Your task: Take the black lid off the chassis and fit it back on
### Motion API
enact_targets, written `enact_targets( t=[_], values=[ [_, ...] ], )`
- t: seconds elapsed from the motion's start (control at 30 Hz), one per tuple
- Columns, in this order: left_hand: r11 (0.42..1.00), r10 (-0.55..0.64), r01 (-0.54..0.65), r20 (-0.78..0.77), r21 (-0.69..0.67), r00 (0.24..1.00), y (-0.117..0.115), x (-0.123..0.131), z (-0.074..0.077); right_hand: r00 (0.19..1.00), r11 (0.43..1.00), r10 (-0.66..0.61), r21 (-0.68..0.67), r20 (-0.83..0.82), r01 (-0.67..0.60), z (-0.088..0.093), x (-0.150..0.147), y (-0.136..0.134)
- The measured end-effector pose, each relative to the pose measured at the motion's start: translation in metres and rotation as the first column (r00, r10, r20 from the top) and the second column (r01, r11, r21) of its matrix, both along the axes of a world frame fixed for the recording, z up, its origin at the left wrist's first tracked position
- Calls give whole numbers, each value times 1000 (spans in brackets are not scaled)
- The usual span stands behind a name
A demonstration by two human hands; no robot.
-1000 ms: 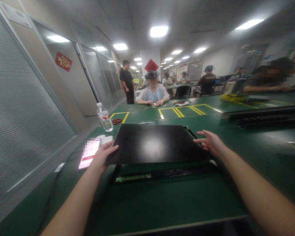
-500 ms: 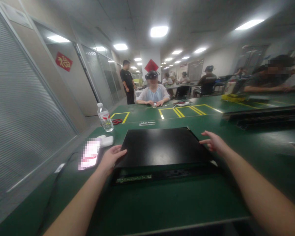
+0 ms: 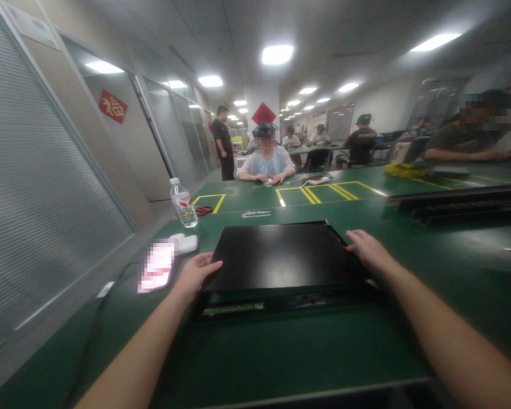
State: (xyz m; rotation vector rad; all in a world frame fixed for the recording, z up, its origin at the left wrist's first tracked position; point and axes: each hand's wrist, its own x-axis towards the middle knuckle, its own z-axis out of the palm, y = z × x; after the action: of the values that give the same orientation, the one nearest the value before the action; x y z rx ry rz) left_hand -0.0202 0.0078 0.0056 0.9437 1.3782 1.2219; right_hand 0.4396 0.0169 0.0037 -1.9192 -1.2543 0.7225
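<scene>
A black display panel (image 3: 281, 255) lies in front of me on the green table, its glossy face up. Along its near side runs a dark strip with a green circuit board (image 3: 233, 308) at the left. My left hand (image 3: 198, 274) grips the panel's left edge, thumb on the top face and the other fingers along the side. At the right edge, my right hand (image 3: 370, 253) has its fingers bent against the panel's side. The undersides of both grips are hidden.
Left of the panel are a lit phone (image 3: 156, 266), a white case (image 3: 186, 244), a water bottle (image 3: 184, 203) and red-handled scissors (image 3: 204, 211). Small white pieces (image 3: 256, 214) lie beyond it. Long black bars (image 3: 460, 201) are at the right. A person (image 3: 267, 162) sits opposite.
My right hand has moved in against the panel's right edge, its fingers more bent. The left hand keeps its hold. The panel has hardly moved.
</scene>
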Motion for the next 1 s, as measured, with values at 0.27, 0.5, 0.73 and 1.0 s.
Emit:
enact_targets(
  t=[0.27, 0.5, 0.73, 1.0],
  values=[
    [1000, 5, -5, -24, -26, 1000, 0, 3, 2, 968, 1000, -1, -10, 251, 4, 8, -8, -4],
    [1000, 23, -25, -139, -18, 990, -6, 14, 12, 923, 1000, 8, -8, 385, -5, 7, -7, -1],
    [1000, -19, 19, -235, -1, 972, -1, 10, 6, 896, 1000, -12, 2, 445, 13, 2, -4, 4],
    [999, -34, 34, -388, -8, 921, 1, 9, 5, 930, 998, -42, 49, 364, 26, 0, -1, 7]
  ],
)
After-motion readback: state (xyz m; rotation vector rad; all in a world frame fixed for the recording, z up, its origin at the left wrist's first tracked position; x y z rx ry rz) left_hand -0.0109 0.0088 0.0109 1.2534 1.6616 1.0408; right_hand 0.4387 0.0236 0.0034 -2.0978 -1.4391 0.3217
